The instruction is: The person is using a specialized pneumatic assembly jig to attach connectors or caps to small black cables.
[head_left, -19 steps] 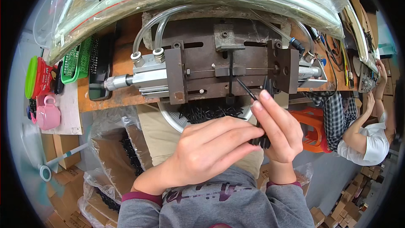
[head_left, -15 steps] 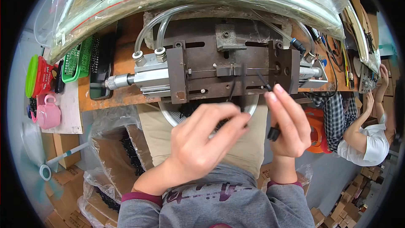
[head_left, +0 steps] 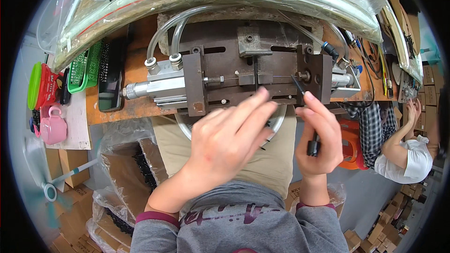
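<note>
My right hand [head_left: 321, 143] grips a thin black plastic strip [head_left: 297, 85] with a small black cylinder at its lower end. The strip's tip points up at the right block of a rusty metal jig [head_left: 225, 72] on the bench. My left hand [head_left: 225, 145] hovers with its fingers spread and holds nothing, just below the jig's front edge. It sits over a round metal bowl [head_left: 280, 122] in my lap, mostly hidden by the hand. A silver pneumatic cylinder [head_left: 154, 86] joins the jig on the left, fed by clear hoses [head_left: 161, 35].
Green baskets [head_left: 84, 68] and a pink mug [head_left: 51, 126] stand at the bench's left end. Clear bags of black parts [head_left: 136, 164] and cardboard boxes lie by my left knee. Another person [head_left: 403, 154] in a white top works at the right. A large plastic-wrapped roll arches across the back.
My hands were together on the black strip. Now the left hand has let go and opened, and the right hand has carried the strip up and right toward the jig's right block.
</note>
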Motion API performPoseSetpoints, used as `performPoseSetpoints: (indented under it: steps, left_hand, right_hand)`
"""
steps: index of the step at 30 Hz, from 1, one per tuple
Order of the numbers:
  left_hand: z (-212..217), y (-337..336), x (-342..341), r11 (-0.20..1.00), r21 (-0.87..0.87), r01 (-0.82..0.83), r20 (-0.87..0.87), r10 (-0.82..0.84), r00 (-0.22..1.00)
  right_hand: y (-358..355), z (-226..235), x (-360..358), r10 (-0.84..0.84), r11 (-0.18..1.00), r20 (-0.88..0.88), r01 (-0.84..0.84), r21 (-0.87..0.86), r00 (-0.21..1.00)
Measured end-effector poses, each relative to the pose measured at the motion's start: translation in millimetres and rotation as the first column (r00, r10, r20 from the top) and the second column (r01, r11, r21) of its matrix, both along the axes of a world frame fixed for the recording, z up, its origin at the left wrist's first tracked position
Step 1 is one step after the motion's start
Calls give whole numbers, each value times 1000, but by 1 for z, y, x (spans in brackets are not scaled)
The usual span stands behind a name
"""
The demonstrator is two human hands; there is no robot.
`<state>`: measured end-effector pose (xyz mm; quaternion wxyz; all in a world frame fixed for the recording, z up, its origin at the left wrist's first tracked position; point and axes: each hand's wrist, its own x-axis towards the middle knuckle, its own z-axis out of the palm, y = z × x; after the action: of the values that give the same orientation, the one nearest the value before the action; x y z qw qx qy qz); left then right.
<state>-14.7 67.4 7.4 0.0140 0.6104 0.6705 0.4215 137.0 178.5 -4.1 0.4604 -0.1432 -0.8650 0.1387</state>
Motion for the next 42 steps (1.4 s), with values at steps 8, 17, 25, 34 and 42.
performPoseSetpoints:
  steps: [8, 17, 25, 34, 42]
  left_hand:
    - [10, -12, 11, 979, 146, 139, 297, -178, 938]
    - [-7, -1, 7, 995, -74, -61, -213, 44, 976]
    - [7, 1, 0, 971, -227, -80, -263, 18, 965]
    - [72, 51, -76, 958, 274, -91, -391, 197, 899]
    - [89, 101, -149, 1000, -4, -29, -459, 24, 888]
  right_hand:
    - [1, 5, -16, 54, 992, 21, -56, 114, 998]
    - [5, 4, 0, 76, 982, -136, -98, -164, 988]
    - [2, 13, 4, 253, 827, -314, -373, -421, 915]
    - [-1, 17, -1, 134, 968, 224, -79, -239, 965]
    - [-4, 9, -30, 58, 989, 408, -108, 99, 911]
